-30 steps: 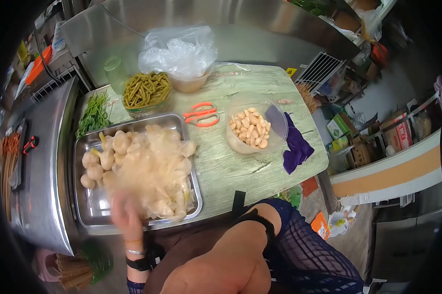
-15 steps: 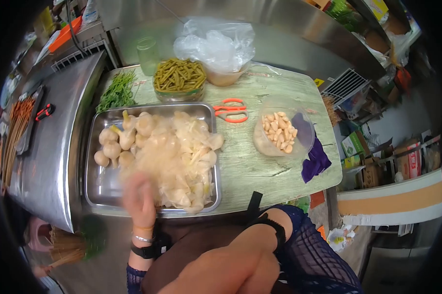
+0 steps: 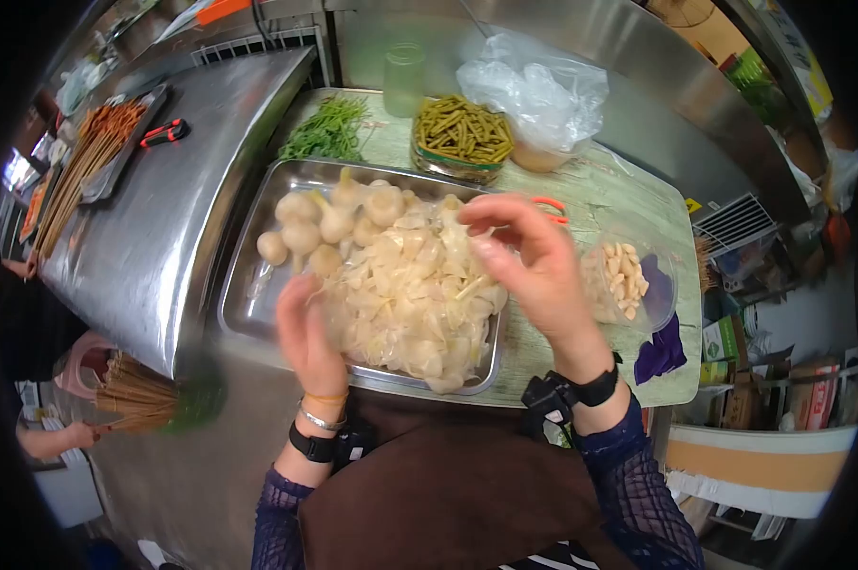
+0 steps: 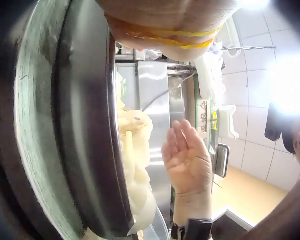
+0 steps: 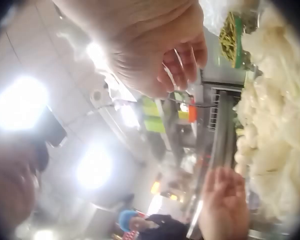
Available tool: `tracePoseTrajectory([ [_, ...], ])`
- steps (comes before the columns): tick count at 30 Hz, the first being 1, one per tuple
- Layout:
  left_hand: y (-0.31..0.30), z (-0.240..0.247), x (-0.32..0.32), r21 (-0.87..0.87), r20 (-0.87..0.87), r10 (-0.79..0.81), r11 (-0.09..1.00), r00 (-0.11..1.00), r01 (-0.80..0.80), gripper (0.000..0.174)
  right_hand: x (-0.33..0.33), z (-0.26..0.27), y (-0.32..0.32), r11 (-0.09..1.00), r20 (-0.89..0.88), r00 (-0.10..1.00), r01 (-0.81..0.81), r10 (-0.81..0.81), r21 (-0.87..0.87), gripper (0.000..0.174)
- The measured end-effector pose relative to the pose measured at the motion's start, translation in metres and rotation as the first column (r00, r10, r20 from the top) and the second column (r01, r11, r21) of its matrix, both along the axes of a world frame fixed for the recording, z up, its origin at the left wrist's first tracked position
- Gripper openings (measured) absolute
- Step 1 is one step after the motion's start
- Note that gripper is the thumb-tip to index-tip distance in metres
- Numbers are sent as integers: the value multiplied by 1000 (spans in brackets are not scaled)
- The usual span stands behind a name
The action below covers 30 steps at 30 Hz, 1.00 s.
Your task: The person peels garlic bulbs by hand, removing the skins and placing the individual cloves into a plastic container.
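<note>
My left hand (image 3: 310, 332) hovers at the near left of a metal tray (image 3: 244, 309), fingers loosely spread and slightly blurred, nothing held. My right hand (image 3: 538, 261) is raised over the tray's right side with loosely bent fingers; no object shows between them. In the left wrist view the right hand (image 4: 187, 162) faces me with its palm bare. A heap of papery garlic skins (image 3: 415, 304) fills the tray's middle and right. Whole garlic bulbs (image 3: 301, 233) lie at its far left. Peeled garlic cloves (image 3: 624, 275) sit in a clear plastic tub (image 3: 662, 304) to the right.
Orange-handled scissors (image 3: 551, 202) lie partly hidden behind the right hand. At the back are green herbs (image 3: 324, 131), a bowl of cut green beans (image 3: 462, 131) and a plastic bag (image 3: 543, 95). A purple cloth (image 3: 660, 351) lies beside the tub. A steel counter (image 3: 201, 190) adjoins the left.
The right arm, earlier bent up close to the camera with its hand out of view, has come down over the tray. The left hand stays near the tray's front. The head view has swung left.
</note>
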<state>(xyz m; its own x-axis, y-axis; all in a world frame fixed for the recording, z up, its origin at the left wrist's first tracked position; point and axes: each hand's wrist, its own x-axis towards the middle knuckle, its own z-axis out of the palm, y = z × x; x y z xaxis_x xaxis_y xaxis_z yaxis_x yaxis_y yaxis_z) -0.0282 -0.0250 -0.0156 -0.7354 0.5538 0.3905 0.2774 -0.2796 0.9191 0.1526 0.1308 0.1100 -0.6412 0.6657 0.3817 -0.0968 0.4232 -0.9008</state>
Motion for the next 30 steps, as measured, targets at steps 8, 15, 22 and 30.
tracePoseTrajectory([
  [8,-1,3,0,16,-3,-73,997,997,73,26,-52,-66,-23,775,411,902,-166,-131,610,37],
  [15,-3,6,1,10,15,-94,996,995,94,23,-10,-69,-49,765,412,902,-355,128,538,45],
  [22,1,25,3,-252,-118,-248,944,962,213,26,24,-68,-55,850,369,929,-217,29,480,45],
  [30,40,36,4,-592,-405,-451,792,795,148,31,24,-80,-55,882,423,906,-216,21,419,40],
])
